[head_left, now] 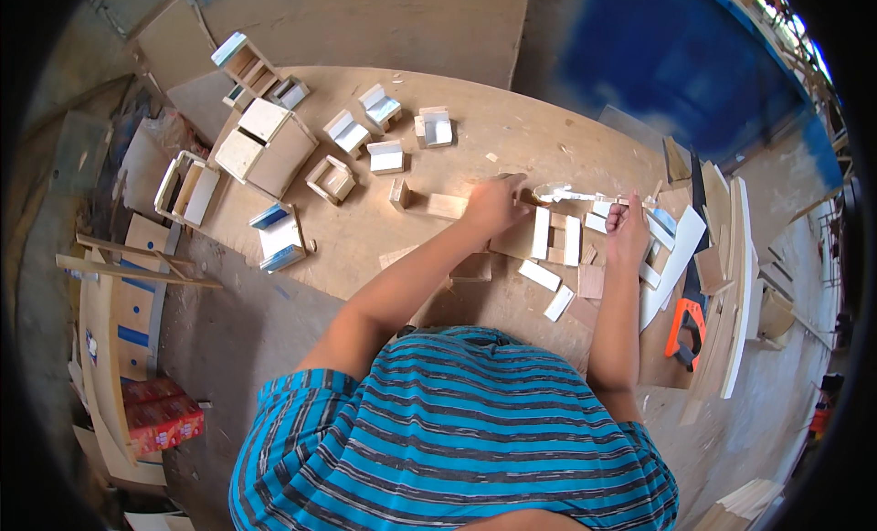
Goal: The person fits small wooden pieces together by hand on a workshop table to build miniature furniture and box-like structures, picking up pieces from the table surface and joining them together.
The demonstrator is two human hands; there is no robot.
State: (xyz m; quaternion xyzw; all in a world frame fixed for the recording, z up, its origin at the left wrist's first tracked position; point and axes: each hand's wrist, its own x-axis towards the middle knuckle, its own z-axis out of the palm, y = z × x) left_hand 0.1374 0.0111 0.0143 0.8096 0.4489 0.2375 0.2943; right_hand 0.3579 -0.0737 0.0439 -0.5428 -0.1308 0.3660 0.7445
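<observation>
- Nearest, the blue striped shirt [457, 430] filled the view.
- Beyond it, the left hand [493, 205] curled around a small brown wooden handle [527, 196], its long axis pointing right.
- The right hand [628, 228], fisted, sat just right of that handle; whether it gripped anything, I couldn't tell.

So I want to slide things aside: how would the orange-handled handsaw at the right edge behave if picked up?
The handsaw would probably feel handle-heavy, as its orange grip is the bulkiest part. Its thin dark blade likely flexes and wobbles. Pushed, it should slide flat, not roll, though it may snag the wooden strips beside it.
</observation>
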